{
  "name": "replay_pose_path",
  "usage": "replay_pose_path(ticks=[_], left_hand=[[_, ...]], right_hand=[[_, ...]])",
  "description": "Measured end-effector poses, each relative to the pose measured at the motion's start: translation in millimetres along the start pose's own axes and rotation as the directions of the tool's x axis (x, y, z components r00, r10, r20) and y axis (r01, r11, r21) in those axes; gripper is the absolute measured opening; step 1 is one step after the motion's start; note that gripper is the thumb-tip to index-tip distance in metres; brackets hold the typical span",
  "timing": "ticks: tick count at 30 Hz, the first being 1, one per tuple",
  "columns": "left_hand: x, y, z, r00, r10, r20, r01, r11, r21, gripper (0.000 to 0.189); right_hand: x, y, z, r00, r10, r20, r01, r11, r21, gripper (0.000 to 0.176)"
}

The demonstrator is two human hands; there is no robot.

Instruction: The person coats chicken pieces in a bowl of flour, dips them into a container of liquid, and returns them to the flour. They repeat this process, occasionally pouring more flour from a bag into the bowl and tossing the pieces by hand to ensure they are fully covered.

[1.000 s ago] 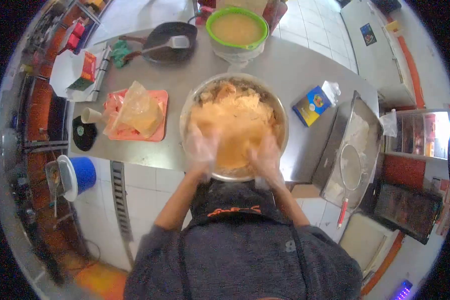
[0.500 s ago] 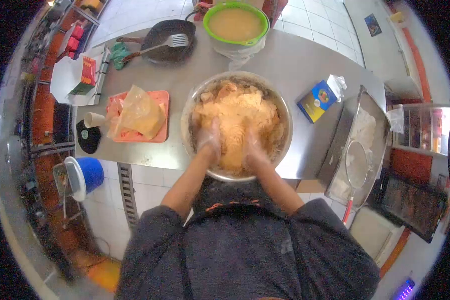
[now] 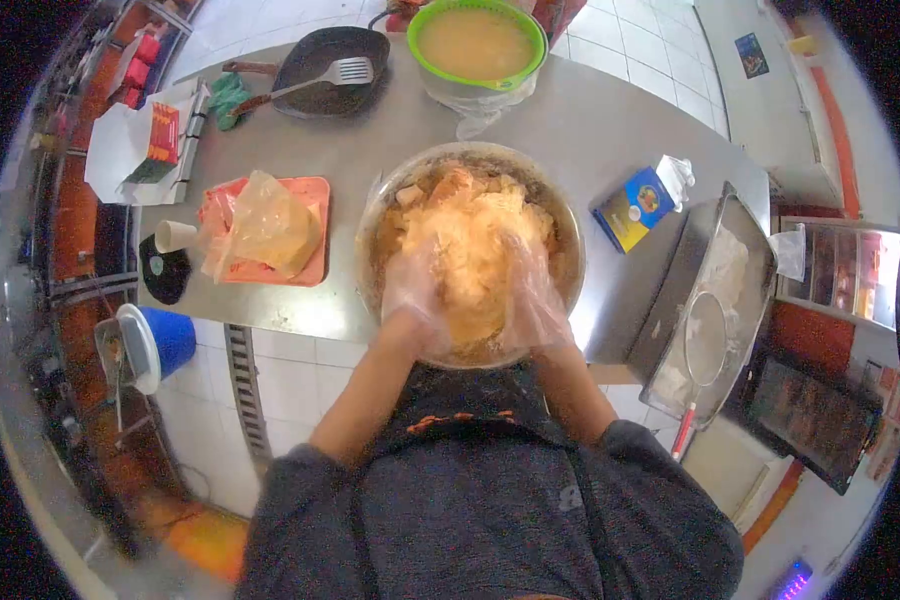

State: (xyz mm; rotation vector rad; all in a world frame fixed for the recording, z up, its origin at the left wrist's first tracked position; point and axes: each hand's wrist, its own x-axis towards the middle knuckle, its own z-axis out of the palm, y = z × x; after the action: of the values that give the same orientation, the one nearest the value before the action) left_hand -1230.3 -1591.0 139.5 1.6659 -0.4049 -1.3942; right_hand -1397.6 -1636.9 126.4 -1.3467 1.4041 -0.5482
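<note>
A large round metal bowl [image 3: 372, 215] holds a mound of orange-tinted powder [image 3: 465, 225] and chunky pieces coated in it. My left hand [image 3: 413, 295], in a clear plastic glove, is inside the bowl against the mound's left side. On the opposite side, my right hand [image 3: 536, 300], gloved the same way, faces it with powder between the two. Motion blur and powder hide the fingers of both hands, so their grip does not show. What the coated pieces are, I cannot make out for sure.
Left of the bowl, a red tray [image 3: 315, 230] carries a plastic bag of powder [image 3: 275, 230]. Behind are a black pan [image 3: 320, 50] with a slotted spatula [image 3: 350, 71] and a green-rimmed strainer [image 3: 535, 60]. A blue-yellow carton [image 3: 635, 208], a metal tray [image 3: 660, 310] and a sieve [image 3: 705, 340] lie right.
Both gloved hands have come up out of the powder and show more fully, slightly farther apart. The mound between them is stirred and blurred. The view has shifted slightly.
</note>
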Motion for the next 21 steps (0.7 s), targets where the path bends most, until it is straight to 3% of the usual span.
replay_pose_path(ticks=[1, 2, 3, 4, 5, 7, 9, 10, 11, 12, 13, 14, 15, 16, 17, 18, 19, 21], left_hand=[[12, -13, -5, 1.000, -0.001, -0.002, 0.001, 1.000, -0.004, 0.047], [32, -33, -9, 0.989, -0.073, -0.129, 0.075, 0.997, 0.013, 0.049], [48, -41, -10, 0.957, -0.140, -0.254, 0.150, 0.989, 0.020, 0.051], [57, -35, -8, 0.957, -0.139, -0.256, 0.147, 0.989, 0.016, 0.051], [66, -28, -7, 0.949, -0.224, -0.221, 0.211, 0.974, -0.079, 0.054], [63, -16, 1, 0.935, -0.308, -0.175, 0.279, 0.945, -0.168, 0.056], [55, 4, 21, 0.861, -0.371, -0.348, 0.346, 0.929, -0.132, 0.062], [69, -17, 20, 0.862, -0.371, -0.345, 0.344, 0.929, -0.138, 0.062], [94, -59, 18, 0.901, -0.128, -0.414, 0.207, 0.967, 0.151, 0.067], [110, -89, 18, 0.903, 0.123, -0.411, 0.076, 0.896, 0.437, 0.072], [114, -101, 18, 0.904, 0.113, -0.412, 0.087, 0.895, 0.437, 0.072], [118, -107, 19, 0.938, -0.072, -0.340, 0.076, 0.997, -0.002, 0.078], [118, -100, 21, 0.961, -0.196, -0.194, 0.093, 0.892, -0.443, 0.084], [116, -92, 21, 0.963, -0.185, -0.195, 0.081, 0.891, -0.446, 0.084], [102, -67, 20, 0.958, -0.286, -0.033, 0.215, 0.787, -0.579, 0.087], [91, -53, 17, 0.925, -0.354, 0.142, 0.353, 0.653, -0.670, 0.089], [87, -53, 14, 0.931, -0.339, 0.138, 0.339, 0.657, -0.674, 0.089], [80, -53, 14, 0.914, -0.351, 0.204, 0.394, 0.646, -0.654, 0.091]], right_hand=[[1, 13, -6, 0.903, -0.391, 0.176, 0.407, 0.655, -0.636, 0.072], [7, 5, -6, 0.903, -0.391, 0.179, 0.409, 0.653, -0.637, 0.072], [22, -10, -4, 0.934, -0.356, 0.038, 0.336, 0.835, -0.435, 0.072], [38, -21, -4, 0.955, -0.282, -0.087, 0.263, 0.946, -0.188, 0.072], [53, -22, -5, 0.955, -0.286, -0.083, 0.266, 0.945, -0.190, 0.072], [73, -14, -8, 0.936, -0.353, 0.000, 0.297, 0.788, -0.539, 0.070], [79, -8, -8, 0.948, -0.318, 0.013, 0.274, 0.794, -0.543, 0.069], [82, -3, -8, 0.962, -0.273, 0.028, 0.244, 0.802, -0.545, 0.069], [92, 9, -8, 0.961, -0.275, 0.033, 0.247, 0.797, -0.551, 0.069], [104, 26, -7, 0.972, -0.222, 0.075, 0.221, 0.765, -0.605, 0.070], [106, 37, -6, 0.981, -0.158, 0.111, 0.192, 0.731, -0.655, 0.072], [100, 29, -4, 0.982, -0.151, 0.109, 0.186, 0.734, -0.654, 0.072], [95, 8, -3, 0.988, -0.087, 0.125, 0.122, 0.943, -0.308, 0.073], [95, -7, -2, 0.985, -0.041, 0.168, 0.027, 0.996, 0.083, 0.075], [98, -10, -5, 0.984, -0.057, 0.169, 0.043, 0.996, 0.084, 0.075], [102, -11, -9, 0.981, -0.006, 0.192, 0.018, 0.998, -0.059, 0.074], [105, -14, -10, 0.978, 0.047, 0.204, -0.005, 0.979, -0.203, 0.074], [107, -23, -7, 0.977, 0.038, 0.209, -0.013, 0.992, -0.124, 0.074]])
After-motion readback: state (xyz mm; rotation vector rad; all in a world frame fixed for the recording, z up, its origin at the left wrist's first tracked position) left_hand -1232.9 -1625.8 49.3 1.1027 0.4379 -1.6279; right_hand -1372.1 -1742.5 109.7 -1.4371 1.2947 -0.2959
